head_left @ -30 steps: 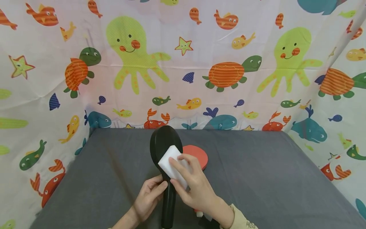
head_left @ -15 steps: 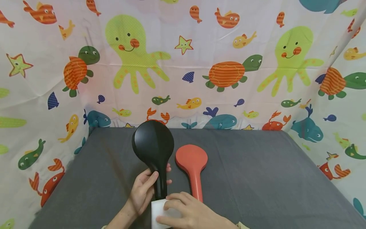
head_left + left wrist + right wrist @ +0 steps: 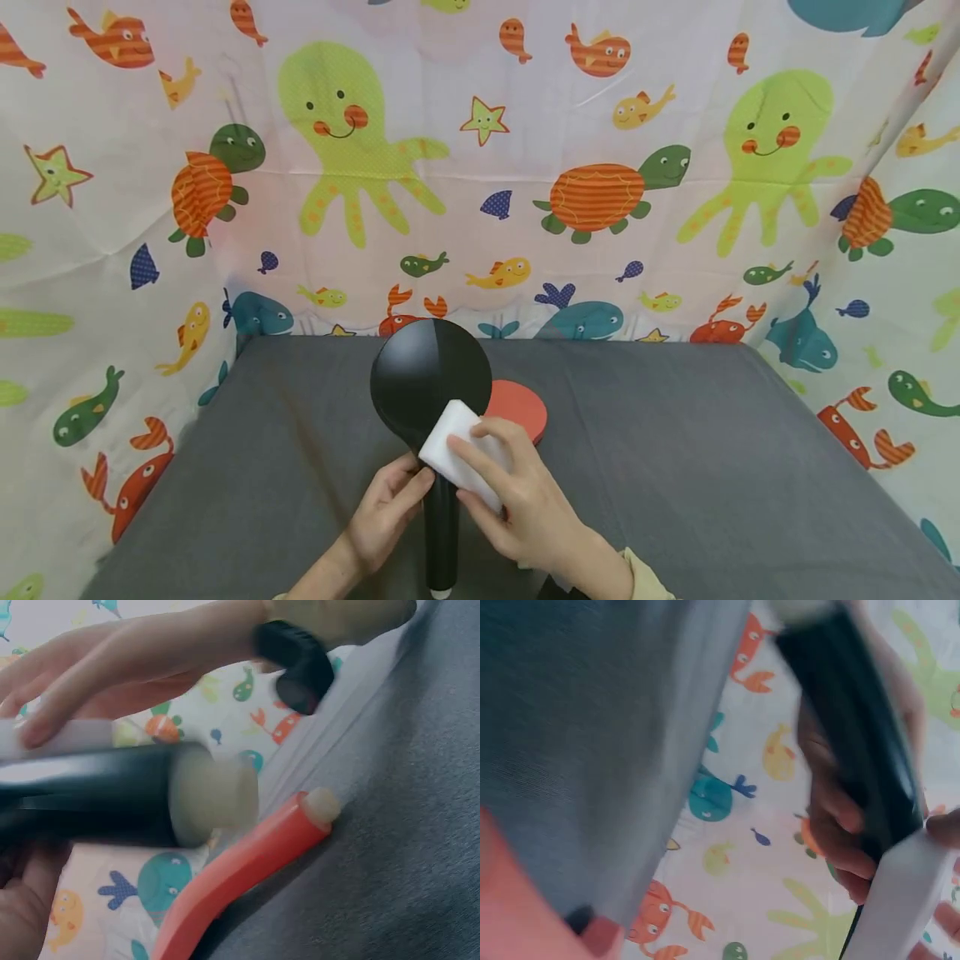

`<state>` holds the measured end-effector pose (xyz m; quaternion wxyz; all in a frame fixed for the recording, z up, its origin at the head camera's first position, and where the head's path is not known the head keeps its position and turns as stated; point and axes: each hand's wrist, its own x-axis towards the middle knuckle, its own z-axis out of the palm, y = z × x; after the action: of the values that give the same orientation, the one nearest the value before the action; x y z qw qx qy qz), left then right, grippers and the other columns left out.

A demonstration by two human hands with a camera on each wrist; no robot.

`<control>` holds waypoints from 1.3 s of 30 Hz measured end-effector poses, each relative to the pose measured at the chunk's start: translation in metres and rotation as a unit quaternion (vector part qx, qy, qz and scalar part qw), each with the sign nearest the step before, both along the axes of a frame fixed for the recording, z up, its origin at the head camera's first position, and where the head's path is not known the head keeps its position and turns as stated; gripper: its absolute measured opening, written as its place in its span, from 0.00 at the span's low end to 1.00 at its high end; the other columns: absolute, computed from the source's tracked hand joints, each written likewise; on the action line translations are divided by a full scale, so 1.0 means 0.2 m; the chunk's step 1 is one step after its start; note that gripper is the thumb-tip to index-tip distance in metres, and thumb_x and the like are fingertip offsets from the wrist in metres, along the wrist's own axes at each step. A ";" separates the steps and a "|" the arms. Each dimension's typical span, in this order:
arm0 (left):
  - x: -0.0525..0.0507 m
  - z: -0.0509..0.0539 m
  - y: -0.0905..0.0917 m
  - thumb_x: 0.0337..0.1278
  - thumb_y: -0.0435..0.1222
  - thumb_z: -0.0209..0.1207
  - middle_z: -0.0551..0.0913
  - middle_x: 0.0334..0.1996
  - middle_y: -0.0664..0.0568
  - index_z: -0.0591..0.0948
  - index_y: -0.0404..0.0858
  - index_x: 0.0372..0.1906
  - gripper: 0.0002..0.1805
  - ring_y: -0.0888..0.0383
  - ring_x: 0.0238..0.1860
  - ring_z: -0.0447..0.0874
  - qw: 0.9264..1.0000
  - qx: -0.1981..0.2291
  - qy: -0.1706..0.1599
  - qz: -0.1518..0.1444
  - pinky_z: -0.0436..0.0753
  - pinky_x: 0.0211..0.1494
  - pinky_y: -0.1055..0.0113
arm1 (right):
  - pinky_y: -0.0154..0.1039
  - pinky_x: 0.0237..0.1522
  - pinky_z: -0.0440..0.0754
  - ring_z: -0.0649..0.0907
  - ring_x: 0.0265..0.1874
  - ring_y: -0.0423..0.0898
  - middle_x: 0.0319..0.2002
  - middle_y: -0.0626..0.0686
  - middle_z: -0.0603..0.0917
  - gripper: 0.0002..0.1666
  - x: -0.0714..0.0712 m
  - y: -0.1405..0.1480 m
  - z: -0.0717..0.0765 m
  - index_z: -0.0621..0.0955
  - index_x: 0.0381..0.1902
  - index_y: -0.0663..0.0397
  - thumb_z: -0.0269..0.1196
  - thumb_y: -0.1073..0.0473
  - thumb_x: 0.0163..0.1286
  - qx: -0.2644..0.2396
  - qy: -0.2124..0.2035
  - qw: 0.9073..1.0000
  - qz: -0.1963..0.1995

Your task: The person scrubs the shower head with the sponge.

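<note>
In the head view, a glossy black handheld shower head is held up with its round end away from me. My left hand grips it at the neck, with thumb and fingers on the handle's left side. A white sponge block is pinched in my right hand and lies against the neck, just below the round part. The handle's pale end fitting shows blurred in the left wrist view. From the right wrist view, the sponge touches the black handle, around which left fingers curl.
A red shower head lies on the grey cloth behind my right hand, which partly hides it. Its handle and pale end show in the left wrist view. A sea-animal curtain surrounds the cloth at back and sides.
The sponge went from the neck down to the handle's lower end at half a second, and is up at the neck again. The black shower head has turned, showing more of its round side.
</note>
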<state>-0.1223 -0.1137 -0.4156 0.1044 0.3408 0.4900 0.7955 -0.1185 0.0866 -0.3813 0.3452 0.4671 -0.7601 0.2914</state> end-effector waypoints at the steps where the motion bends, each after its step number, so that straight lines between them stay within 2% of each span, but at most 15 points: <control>1: 0.00 0.00 0.00 0.71 0.26 0.35 0.78 0.48 0.50 0.72 0.35 0.55 0.17 0.60 0.46 0.77 1.000 0.005 0.001 0.004 0.77 0.48 0.69 | 0.45 0.46 0.77 0.70 0.52 0.54 0.53 0.61 0.68 0.26 0.01 0.00 -0.01 0.73 0.59 0.57 0.59 0.55 0.65 0.011 0.004 1.000 0.014; 3: -0.01 0.01 -0.02 0.71 0.26 0.33 0.77 0.51 0.49 0.71 0.33 0.57 0.19 0.60 0.48 0.76 1.000 0.022 0.001 0.009 0.77 0.48 0.69 | 0.44 0.48 0.76 0.70 0.53 0.53 0.53 0.60 0.69 0.26 0.04 0.02 -0.04 0.73 0.58 0.57 0.61 0.57 0.63 0.042 0.014 0.998 0.045; 6: -0.03 0.01 -0.04 0.72 0.27 0.31 0.75 0.56 0.47 0.67 0.31 0.61 0.20 0.57 0.55 0.74 0.998 0.051 -0.018 0.016 0.77 0.54 0.61 | 0.38 0.53 0.74 0.71 0.54 0.50 0.52 0.56 0.69 0.27 0.10 0.04 -0.09 0.73 0.58 0.52 0.64 0.55 0.61 0.102 0.008 0.991 0.086; 10: -0.04 0.02 -0.05 0.72 0.27 0.32 0.74 0.58 0.47 0.67 0.34 0.63 0.21 0.56 0.59 0.72 0.997 0.063 -0.037 0.032 0.74 0.56 0.56 | 0.32 0.56 0.71 0.71 0.55 0.46 0.51 0.51 0.70 0.27 0.13 0.07 -0.12 0.73 0.58 0.44 0.65 0.52 0.61 0.153 0.007 0.982 0.109; 11: -0.04 0.02 -0.05 0.72 0.27 0.33 0.75 0.57 0.47 0.69 0.35 0.61 0.20 0.56 0.57 0.74 0.997 0.060 -0.038 0.035 0.74 0.56 0.57 | 0.32 0.56 0.70 0.71 0.55 0.46 0.51 0.51 0.71 0.27 0.13 0.08 -0.12 0.73 0.58 0.44 0.65 0.52 0.61 0.151 0.006 0.982 0.112; 14: -0.03 0.01 -0.04 0.71 0.27 0.34 0.79 0.52 0.49 0.74 0.37 0.56 0.19 0.57 0.51 0.78 0.998 0.043 -0.040 0.033 0.77 0.53 0.62 | 0.36 0.55 0.72 0.71 0.55 0.50 0.51 0.55 0.71 0.25 0.08 0.06 -0.09 0.74 0.57 0.49 0.63 0.56 0.61 0.119 0.038 0.987 0.105; 16: -0.02 0.00 -0.03 0.71 0.27 0.36 0.80 0.45 0.52 0.76 0.39 0.51 0.18 0.60 0.44 0.79 0.999 0.022 -0.032 0.035 0.78 0.47 0.68 | 0.40 0.53 0.74 0.72 0.54 0.54 0.51 0.58 0.71 0.24 0.04 0.04 -0.07 0.74 0.57 0.54 0.61 0.59 0.62 0.082 0.049 0.991 0.089; 18: -0.01 -0.01 -0.02 0.69 0.26 0.38 0.79 0.36 0.58 0.79 0.41 0.47 0.18 0.66 0.36 0.76 0.999 -0.004 -0.023 0.044 0.76 0.40 0.73 | 0.44 0.50 0.76 0.72 0.53 0.56 0.52 0.61 0.70 0.23 0.01 0.02 -0.04 0.74 0.56 0.57 0.60 0.58 0.63 0.046 0.056 0.995 0.062; 21: 0.00 -0.02 0.00 0.67 0.25 0.41 0.75 0.32 0.60 0.79 0.41 0.46 0.16 0.67 0.31 0.72 0.998 -0.034 -0.006 0.054 0.73 0.34 0.74 | 0.46 0.46 0.78 0.71 0.52 0.55 0.53 0.62 0.69 0.24 -0.03 0.00 0.00 0.73 0.58 0.58 0.57 0.55 0.65 0.006 0.023 1.000 0.018; 24: 0.01 -0.03 0.01 0.66 0.25 0.44 0.74 0.30 0.60 0.79 0.39 0.45 0.14 0.68 0.29 0.70 0.997 -0.044 0.013 0.065 0.70 0.29 0.73 | 0.47 0.44 0.78 0.70 0.52 0.54 0.54 0.61 0.68 0.24 -0.03 0.00 0.02 0.73 0.59 0.55 0.56 0.54 0.66 -0.007 -0.003 1.000 -0.007; 28: 0.00 -0.03 0.01 0.66 0.23 0.42 0.76 0.30 0.61 0.79 0.41 0.41 0.16 0.68 0.29 0.71 0.996 -0.025 0.025 0.081 0.70 0.28 0.73 | 0.48 0.48 0.77 0.70 0.52 0.54 0.53 0.61 0.69 0.24 0.01 -0.01 -0.01 0.74 0.59 0.56 0.56 0.57 0.65 0.018 0.015 1.000 0.021; 29: 0.00 -0.03 0.01 0.66 0.23 0.41 0.77 0.30 0.60 0.79 0.41 0.40 0.17 0.68 0.30 0.72 0.996 -0.018 0.018 0.085 0.71 0.29 0.73 | 0.47 0.49 0.76 0.70 0.53 0.54 0.53 0.60 0.69 0.24 0.02 0.00 -0.03 0.74 0.58 0.56 0.57 0.58 0.64 0.031 0.019 0.999 0.033; 31: -0.01 -0.03 0.00 0.67 0.23 0.40 0.82 0.36 0.55 0.80 0.40 0.42 0.17 0.63 0.35 0.79 0.996 0.000 -0.009 0.087 0.78 0.37 0.72 | 0.46 0.52 0.74 0.70 0.53 0.54 0.52 0.59 0.70 0.25 0.06 0.00 -0.08 0.74 0.58 0.55 0.58 0.59 0.62 0.059 0.031 0.996 0.053; 35: -0.02 -0.02 -0.01 0.68 0.24 0.40 0.82 0.45 0.44 0.76 0.30 0.51 0.16 0.53 0.44 0.82 0.993 0.033 -0.051 0.101 0.80 0.47 0.60 | 0.38 0.56 0.71 0.71 0.55 0.49 0.51 0.53 0.70 0.27 0.14 0.02 -0.15 0.73 0.59 0.49 0.64 0.55 0.62 0.107 0.010 0.992 0.070; 39: -0.02 -0.01 -0.01 0.67 0.23 0.42 0.81 0.47 0.42 0.73 0.27 0.55 0.16 0.51 0.47 0.81 0.992 0.048 -0.053 0.104 0.79 0.48 0.56 | 0.37 0.56 0.72 0.71 0.55 0.49 0.51 0.53 0.70 0.27 0.15 0.03 -0.18 0.72 0.59 0.50 0.64 0.53 0.62 0.103 0.002 0.992 0.074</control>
<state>-0.1270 -0.1152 -0.4183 0.0303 0.2504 0.4775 0.8416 -0.0880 0.0931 -0.4167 0.2741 0.5556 -0.7489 0.2352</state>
